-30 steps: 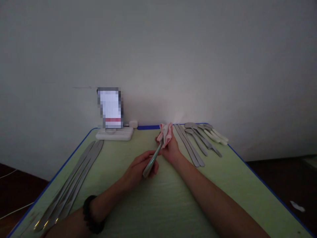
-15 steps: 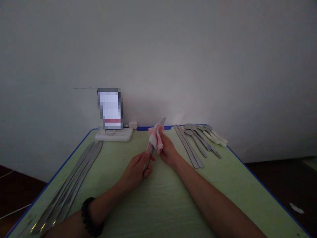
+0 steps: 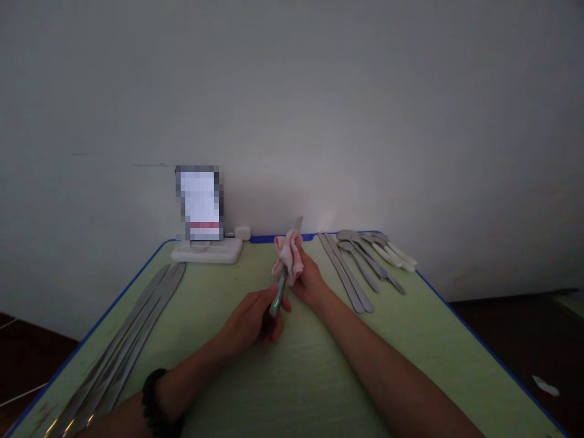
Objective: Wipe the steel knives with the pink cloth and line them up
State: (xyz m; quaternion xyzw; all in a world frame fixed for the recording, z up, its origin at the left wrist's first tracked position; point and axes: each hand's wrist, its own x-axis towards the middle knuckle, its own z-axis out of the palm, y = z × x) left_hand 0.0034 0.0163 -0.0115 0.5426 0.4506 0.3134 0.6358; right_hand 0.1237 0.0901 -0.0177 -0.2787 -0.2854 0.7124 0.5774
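My right hand (image 3: 311,281) grips a pink and white cloth (image 3: 288,254), which is wrapped around a metal table knife (image 3: 278,296). Above the cloth the rounded tip of the blade sticks out, while the middle of the blade is hidden inside. My left hand (image 3: 252,311) has its fingers closed about the lower handle, whose shiny end shows between thumb and fingers. Both hands hold the knife tilted, just over the middle of the green table (image 3: 219,389). Several long table knives (image 3: 123,340) lie side by side on the left.
To the right lie two flat metal handles (image 3: 344,274), several spoons (image 3: 358,261) and white-handled cutlery (image 3: 392,254). A lit phone (image 3: 198,204) stands on a white base (image 3: 207,250) at the back left, beside a white plug (image 3: 243,232). A wall (image 3: 292,109) rises behind the table.
The knife's handle has turned in my left hand and more of it now shows, with my fingers looser around it. The cloth stays around the blade. The view has shifted slightly.
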